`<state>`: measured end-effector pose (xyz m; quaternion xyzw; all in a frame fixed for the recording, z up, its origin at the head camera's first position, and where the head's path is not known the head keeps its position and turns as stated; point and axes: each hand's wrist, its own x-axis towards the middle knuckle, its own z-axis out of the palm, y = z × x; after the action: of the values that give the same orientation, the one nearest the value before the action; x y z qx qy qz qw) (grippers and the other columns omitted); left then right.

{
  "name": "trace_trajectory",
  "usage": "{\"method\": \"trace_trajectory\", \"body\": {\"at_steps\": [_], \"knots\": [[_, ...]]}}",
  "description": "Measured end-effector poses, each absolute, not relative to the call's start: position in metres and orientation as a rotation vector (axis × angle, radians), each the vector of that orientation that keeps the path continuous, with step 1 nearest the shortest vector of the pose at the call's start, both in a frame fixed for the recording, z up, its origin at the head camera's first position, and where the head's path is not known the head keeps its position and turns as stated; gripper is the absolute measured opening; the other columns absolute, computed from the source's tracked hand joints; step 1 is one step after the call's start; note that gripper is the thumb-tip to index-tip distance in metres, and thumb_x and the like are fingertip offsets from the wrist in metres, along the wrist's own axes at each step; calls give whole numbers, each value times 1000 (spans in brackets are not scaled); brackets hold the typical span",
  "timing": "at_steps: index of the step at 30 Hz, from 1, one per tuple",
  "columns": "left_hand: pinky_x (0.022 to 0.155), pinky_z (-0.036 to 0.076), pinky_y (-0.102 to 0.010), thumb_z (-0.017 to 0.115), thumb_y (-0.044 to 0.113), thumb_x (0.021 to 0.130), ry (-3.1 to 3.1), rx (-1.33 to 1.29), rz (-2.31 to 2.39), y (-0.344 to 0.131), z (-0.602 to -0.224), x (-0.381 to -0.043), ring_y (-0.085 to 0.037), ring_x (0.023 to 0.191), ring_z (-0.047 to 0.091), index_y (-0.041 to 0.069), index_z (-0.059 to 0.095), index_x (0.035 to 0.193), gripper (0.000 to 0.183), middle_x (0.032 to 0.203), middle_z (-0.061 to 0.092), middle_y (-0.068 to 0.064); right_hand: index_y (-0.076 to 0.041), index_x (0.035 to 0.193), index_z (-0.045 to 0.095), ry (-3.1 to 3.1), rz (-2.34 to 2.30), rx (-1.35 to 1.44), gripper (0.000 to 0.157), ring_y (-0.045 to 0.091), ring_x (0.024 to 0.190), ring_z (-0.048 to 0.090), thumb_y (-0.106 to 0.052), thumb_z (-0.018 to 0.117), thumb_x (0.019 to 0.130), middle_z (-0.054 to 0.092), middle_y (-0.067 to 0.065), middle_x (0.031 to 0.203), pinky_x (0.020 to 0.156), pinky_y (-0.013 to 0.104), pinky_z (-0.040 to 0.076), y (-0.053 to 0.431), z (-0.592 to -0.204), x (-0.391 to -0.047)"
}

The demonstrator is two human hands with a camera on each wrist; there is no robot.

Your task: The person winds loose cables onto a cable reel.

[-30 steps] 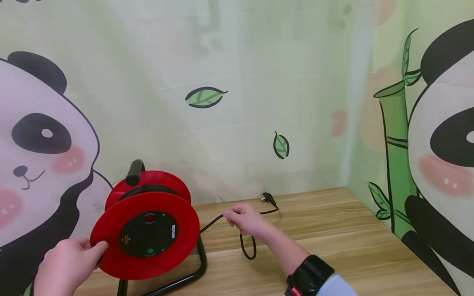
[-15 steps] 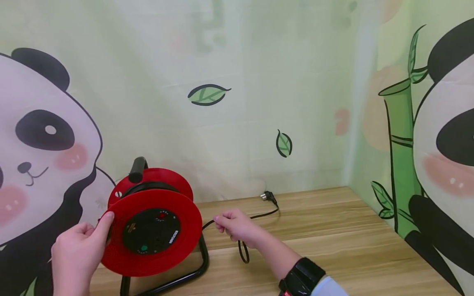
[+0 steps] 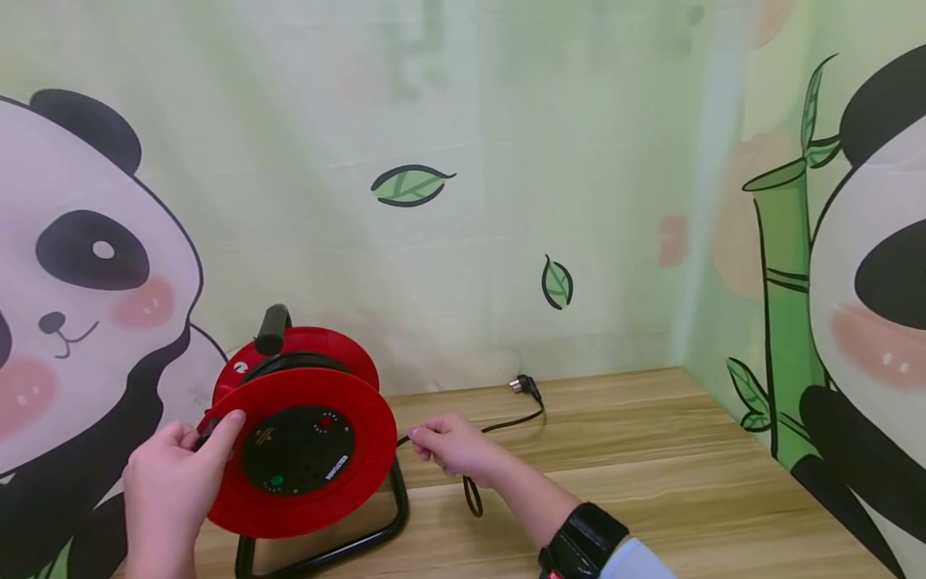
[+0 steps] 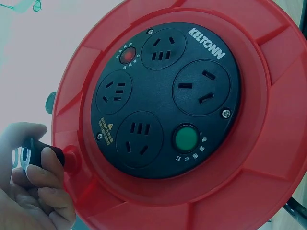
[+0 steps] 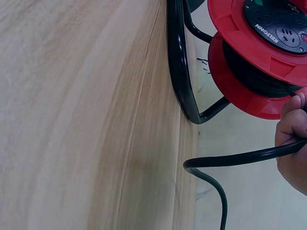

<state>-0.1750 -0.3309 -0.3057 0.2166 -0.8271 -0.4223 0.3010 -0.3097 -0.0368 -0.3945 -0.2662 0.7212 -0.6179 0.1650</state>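
Note:
A red cable reel (image 3: 300,450) with a black socket panel (image 4: 165,103) stands on the left of the wooden table. My left hand (image 3: 174,482) grips the black crank knob (image 4: 57,153) near the disc's left edge, fingers curled round it. To the reel's right, my right hand (image 3: 456,446) holds the black cable (image 5: 240,159), which runs from the drum through the fingers. A short loop of cable hangs below that hand. The cable's far end, with its plug (image 3: 526,385), lies near the back of the table.
The reel's black tubular stand (image 3: 399,503) rests on the wooden table (image 3: 615,482). A black carry handle (image 3: 273,330) rises above the drum. Behind and at the right hang printed cloth walls (image 3: 477,241) with pandas and bamboo.
The reel's front disc has turned clockwise, and my left hand has moved up with the knob. My right hand has shifted left toward the reel with the cable; the hanging loop moved left too.

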Motion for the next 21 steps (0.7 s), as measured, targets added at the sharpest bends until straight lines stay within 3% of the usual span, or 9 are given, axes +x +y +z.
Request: {"method": "trace_trajectory", "body": {"at_steps": [8,15,21], "knots": [[50,48,-27,70,47,92,-2126,574,-1077,-327,-309,-179,-27,67,57,3,54,73,50,65,64,-10,-14,68,54,2330,-1509,-832,39,9,41,29,-35,67,99,34,-7,52,41,25,26,-21,-393,-309],[52,50,-27,70,43,92,-2120,594,-1103,-326,-309,-180,-28,69,61,3,57,76,45,70,68,-11,-16,62,47,2546,-1267,-825,47,9,40,37,-41,73,93,37,-9,50,41,25,29,5,-385,-304],[54,50,-25,70,43,92,-2135,597,-1110,-327,-308,-180,-30,73,61,3,58,78,45,72,69,-11,-17,58,39,2603,-1238,-894,52,7,44,27,-35,73,93,31,-10,50,45,25,24,35,-377,-304]]}}
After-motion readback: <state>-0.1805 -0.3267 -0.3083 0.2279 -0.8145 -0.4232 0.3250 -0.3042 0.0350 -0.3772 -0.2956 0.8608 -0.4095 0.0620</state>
